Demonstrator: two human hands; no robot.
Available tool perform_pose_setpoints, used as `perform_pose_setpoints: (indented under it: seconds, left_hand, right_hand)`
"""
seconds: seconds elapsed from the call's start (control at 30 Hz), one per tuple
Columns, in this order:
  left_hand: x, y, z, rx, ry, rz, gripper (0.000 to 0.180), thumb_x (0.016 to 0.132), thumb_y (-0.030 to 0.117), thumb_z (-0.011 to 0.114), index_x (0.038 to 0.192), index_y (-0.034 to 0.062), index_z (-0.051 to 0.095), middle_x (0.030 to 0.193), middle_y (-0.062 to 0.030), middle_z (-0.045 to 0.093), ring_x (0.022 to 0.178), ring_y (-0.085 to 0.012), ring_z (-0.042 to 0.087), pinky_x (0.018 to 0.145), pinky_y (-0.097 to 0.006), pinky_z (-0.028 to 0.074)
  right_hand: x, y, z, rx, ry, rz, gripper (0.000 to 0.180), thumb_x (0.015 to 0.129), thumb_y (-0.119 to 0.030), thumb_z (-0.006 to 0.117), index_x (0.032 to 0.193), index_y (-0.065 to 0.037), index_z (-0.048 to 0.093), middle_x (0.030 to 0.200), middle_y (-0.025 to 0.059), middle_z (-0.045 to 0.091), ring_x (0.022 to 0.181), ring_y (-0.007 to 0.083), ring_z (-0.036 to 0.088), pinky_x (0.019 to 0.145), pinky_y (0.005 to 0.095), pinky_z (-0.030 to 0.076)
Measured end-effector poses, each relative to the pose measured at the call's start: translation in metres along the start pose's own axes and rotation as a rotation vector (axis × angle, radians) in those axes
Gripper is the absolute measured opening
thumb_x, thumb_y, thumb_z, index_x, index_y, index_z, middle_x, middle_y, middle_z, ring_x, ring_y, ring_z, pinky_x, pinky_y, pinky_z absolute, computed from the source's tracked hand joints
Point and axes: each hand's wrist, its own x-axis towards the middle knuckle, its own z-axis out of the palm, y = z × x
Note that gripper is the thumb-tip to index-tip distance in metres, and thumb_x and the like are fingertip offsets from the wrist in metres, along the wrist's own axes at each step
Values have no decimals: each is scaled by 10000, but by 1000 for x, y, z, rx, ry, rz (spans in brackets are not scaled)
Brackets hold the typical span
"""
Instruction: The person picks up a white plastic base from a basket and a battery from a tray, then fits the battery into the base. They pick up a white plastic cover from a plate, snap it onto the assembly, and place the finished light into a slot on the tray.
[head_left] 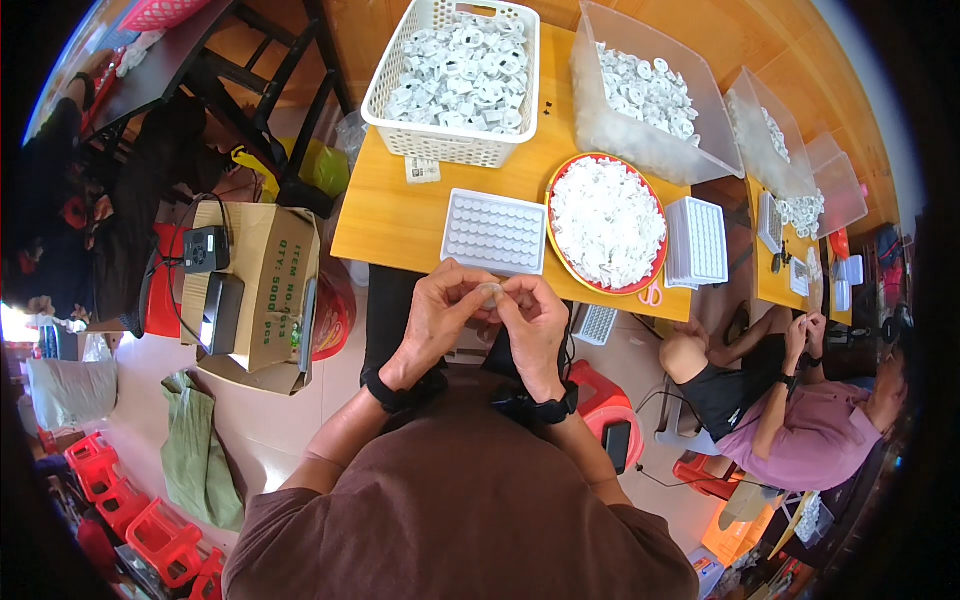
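My left hand [437,308] and my right hand [536,326] meet in front of the table's near edge. Thumbs and fingertips of both pinch one small, pale round piece [490,290], mostly hidden by the fingers. Just beyond them on the yellow table [385,215] lies a white tray [494,233] with rows of round hollows. To its right, a red-rimmed round tray [549,220] bears a heap of small white parts [608,222]. A stack of white trays [697,242] stands beside that.
At the back are a white basket [440,147] and a clear bin [640,150], both holding white plastic parts. Pink scissors [651,294] lie at the table's edge. Left stands a cardboard box [275,290]; at right, a person in a pink shirt [815,430] sits at another table.
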Motion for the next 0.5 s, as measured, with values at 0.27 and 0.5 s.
perform_pose_setpoints:
  seconds: [0.27,0.5]
  left_hand:
    - [3,-1,-8,-61,20,-151,173,850,66,583,999,-16,607,845,-66,637,765,-111,607,667,-224,530]
    - [-4,3,2,225,-7,82,204,807,-43,564,1009,-38,590,873,-82,633,762,-122,621,682,-241,529]
  right_hand:
    - [-5,2,-1,-49,-12,-46,188,805,28,610,988,6,574,819,20,598,703,44,559,612,161,463]
    - [-4,-3,-5,-48,52,-37,185,802,47,597,983,10,602,809,21,576,701,47,553,599,165,464]
